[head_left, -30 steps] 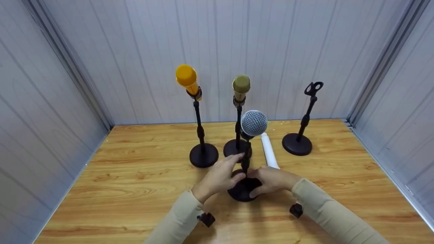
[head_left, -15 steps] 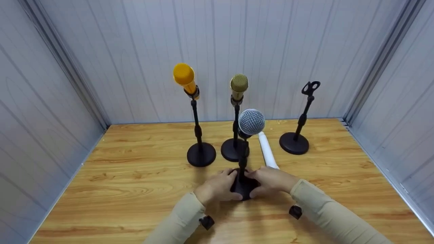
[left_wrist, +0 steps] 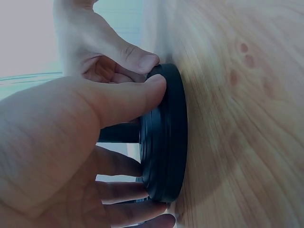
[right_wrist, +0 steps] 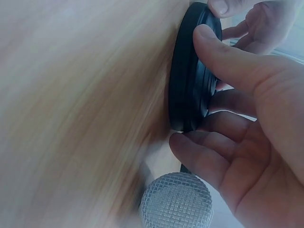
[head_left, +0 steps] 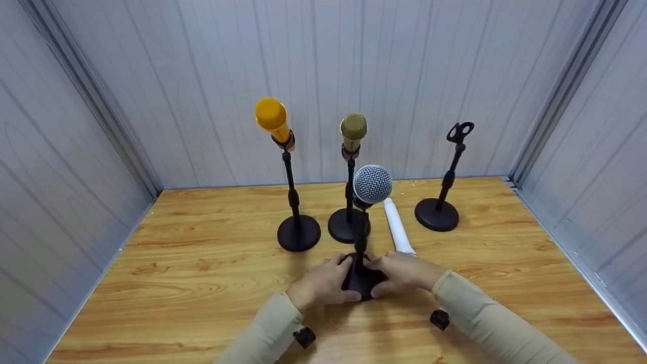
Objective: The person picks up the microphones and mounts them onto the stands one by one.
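The left hand had dropped to the base; it and the right hand gripped its rim on the tabletop. The white mic (mesh end plain only at the right wrist) lay just beyond.

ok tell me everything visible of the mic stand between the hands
The microphone stand is black, with a round, stepped, smooth-looking base and a slim post with a thicker collar. It stands upright on the wooden table, frontmost of four, bearing a microphone with a silver mesh head. The left hand and right hand grip its base from both sides, thumbs on the near part.
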Action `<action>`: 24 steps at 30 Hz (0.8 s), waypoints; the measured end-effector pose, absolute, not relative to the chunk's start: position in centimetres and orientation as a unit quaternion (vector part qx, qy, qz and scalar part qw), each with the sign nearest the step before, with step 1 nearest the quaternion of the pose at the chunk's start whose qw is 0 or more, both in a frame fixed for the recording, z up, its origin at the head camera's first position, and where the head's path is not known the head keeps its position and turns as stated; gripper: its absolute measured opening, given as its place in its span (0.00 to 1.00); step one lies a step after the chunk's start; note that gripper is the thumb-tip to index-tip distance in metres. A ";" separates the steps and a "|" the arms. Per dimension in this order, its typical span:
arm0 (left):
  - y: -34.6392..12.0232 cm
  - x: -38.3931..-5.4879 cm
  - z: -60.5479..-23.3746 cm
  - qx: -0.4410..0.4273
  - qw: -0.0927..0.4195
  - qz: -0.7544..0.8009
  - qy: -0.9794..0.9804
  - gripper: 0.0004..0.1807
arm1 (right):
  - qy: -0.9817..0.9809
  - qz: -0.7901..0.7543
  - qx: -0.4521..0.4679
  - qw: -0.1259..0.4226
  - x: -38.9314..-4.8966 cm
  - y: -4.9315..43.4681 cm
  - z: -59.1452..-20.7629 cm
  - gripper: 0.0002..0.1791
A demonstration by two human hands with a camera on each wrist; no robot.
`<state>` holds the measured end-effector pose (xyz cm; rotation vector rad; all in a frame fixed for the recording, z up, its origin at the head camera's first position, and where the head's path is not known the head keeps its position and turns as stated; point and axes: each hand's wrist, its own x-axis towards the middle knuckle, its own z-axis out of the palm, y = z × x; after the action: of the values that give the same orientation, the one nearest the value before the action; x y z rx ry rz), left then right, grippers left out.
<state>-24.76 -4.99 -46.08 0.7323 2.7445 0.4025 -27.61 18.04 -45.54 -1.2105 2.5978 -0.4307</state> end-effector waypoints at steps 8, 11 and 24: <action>-5.1 -24.8 -46.2 0.255 0.131 0.151 0.946 0.49 | 0.891 -0.141 -0.415 0.118 -27.6 18.0 -45.4 0.33; -5.1 -24.7 -46.1 0.258 0.134 0.149 0.945 0.49 | 0.894 -0.136 -0.411 0.117 -27.5 17.9 -45.3 0.34; -5.3 -24.8 -46.1 0.262 0.138 0.159 0.942 0.49 | 0.899 -0.124 -0.401 0.124 -27.6 17.6 -45.0 0.31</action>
<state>-24.81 -5.35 -46.09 0.7577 2.7242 0.4603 -27.55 17.57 -45.02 -1.1697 2.6222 -0.3605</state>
